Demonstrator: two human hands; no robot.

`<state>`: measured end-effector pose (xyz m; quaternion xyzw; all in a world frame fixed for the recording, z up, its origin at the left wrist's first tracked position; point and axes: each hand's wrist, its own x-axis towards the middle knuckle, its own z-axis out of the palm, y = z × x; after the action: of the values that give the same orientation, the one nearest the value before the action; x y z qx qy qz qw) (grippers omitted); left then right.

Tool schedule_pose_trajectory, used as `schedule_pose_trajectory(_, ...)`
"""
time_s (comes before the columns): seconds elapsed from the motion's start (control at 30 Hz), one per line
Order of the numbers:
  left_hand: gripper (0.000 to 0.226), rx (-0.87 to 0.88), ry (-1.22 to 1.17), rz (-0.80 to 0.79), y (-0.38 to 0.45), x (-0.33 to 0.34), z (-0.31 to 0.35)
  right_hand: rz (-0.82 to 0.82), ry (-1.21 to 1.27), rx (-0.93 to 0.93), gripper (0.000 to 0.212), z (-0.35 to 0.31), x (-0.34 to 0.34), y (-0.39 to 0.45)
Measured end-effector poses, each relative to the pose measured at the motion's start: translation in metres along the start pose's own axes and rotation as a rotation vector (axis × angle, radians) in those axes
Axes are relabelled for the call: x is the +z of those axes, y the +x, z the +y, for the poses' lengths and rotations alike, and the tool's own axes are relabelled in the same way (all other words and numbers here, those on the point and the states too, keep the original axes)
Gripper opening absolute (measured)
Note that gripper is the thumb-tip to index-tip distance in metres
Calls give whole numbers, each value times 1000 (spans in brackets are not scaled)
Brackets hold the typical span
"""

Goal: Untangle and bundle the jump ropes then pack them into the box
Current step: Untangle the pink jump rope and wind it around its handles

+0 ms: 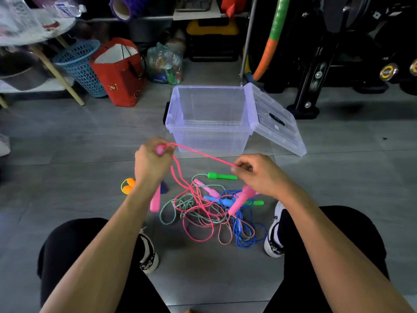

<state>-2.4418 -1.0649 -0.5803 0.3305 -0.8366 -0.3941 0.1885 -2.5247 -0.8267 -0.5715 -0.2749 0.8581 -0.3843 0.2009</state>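
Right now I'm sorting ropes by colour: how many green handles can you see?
2: one green handle lies on the floor just beyond the tangle; another pokes out under the right hand. More may be hidden.

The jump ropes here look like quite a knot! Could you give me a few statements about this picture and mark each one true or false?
1. The clear plastic box holds no ropes yet. True.
2. The left hand holds a pink rope that runs across to the right hand. True.
3. The box lid is snapped shut on top. False: it leans open against the box's right side.
4. A green handle lies on the floor beyond the tangle. True.
5. All the ropes on the floor are pink. False: green, blue and striped ropes are mixed in.
6. Both hands are resting flat on the floor. False: both are raised, gripping the pink rope.
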Motion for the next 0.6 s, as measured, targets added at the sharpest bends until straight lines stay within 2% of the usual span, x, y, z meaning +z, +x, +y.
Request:
schedule_pose_trajectory(0.1,11,-52,116,-206,-8,12,-10,0,-29,12,17,2,-1,1)
schedule_pose_trajectory(0.17,15,-12,168,-357,-22,24,-10,3,-2,52,20,3,2,1)
schedule_pose_trajectory(0.23,17,63,163,-421,-29,32,-9,18,34,65,21,3,5,2)
schedule_pose_trajectory(0.37,19,77,60,-348,-30,30,4,36,16,75,23,2,8,5)
schedule_pose_trajectory(0.43,16,-49,-167,-269,-28,21,12,34,-21,105,20,4,9,6)
schedule_pose_trajectory(0.53,18,-341,-583,-107,-19,5,22,-60,-191,114,16,7,10,4)
schedule_pose_trajectory(0.6,23,-431,-711,-57,-15,-1,23,-126,-250,118,15,10,15,2)
